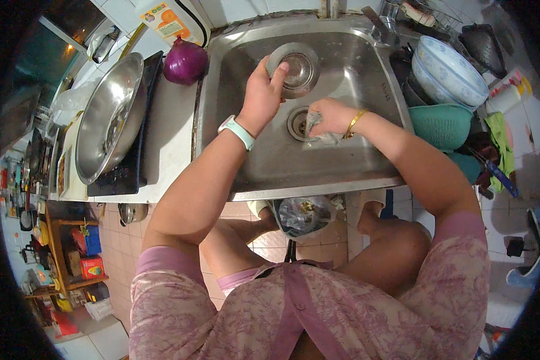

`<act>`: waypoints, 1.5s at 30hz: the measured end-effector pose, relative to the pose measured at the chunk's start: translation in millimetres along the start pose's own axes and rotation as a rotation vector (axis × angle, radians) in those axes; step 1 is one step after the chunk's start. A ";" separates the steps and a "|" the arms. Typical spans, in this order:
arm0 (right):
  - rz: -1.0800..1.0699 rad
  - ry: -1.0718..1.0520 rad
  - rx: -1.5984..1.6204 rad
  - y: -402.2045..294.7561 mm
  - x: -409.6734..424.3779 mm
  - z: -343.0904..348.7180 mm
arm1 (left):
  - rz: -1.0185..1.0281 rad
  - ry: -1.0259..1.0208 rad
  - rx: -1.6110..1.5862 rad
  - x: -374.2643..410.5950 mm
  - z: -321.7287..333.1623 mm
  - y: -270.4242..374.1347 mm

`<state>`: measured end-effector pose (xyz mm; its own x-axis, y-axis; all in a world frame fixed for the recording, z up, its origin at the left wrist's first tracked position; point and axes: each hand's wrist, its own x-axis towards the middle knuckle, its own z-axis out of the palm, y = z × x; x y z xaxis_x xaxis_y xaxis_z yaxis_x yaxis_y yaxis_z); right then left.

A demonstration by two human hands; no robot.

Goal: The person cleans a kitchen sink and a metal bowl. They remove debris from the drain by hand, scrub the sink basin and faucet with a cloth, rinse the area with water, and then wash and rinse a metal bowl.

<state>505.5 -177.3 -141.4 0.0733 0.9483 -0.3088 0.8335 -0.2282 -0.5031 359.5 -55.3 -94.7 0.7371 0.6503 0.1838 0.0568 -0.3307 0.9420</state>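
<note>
In the head view a stainless steel sink [270, 166] lies before me. My left hand [265, 87] grips a round metal sink strainer [300, 69] by its rim, thumb on top, raised over the basin. Below it and to the right, my right hand [330, 119] holds a crumpled greyish cloth [314, 120] at the edge of the drain opening [298, 123]. The cloth covers part of the drain's right side, and small pale bits lie beside it on the basin floor.
Left of the sink are a red onion [185, 62], a large steel bowl [110, 119] and a white jug [166, 20]. Patterned bowls [450, 72], a green plastic basket [441, 123] and a green cloth [499, 148] are at the right. A lined waste bin [303, 216] stands below the sink's front edge.
</note>
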 end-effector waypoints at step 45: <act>-0.469 0.755 -0.076 -17.7 -4.6 -5.5 | -0.251 -0.102 -0.388 -5.2 0.6 -4.7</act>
<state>493.4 -176.5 -126.5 0.0345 0.8392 0.5428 0.9004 0.2096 -0.3813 355.8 -57.5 -100.3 0.7961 0.6007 -0.0733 -0.0001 0.1213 0.9926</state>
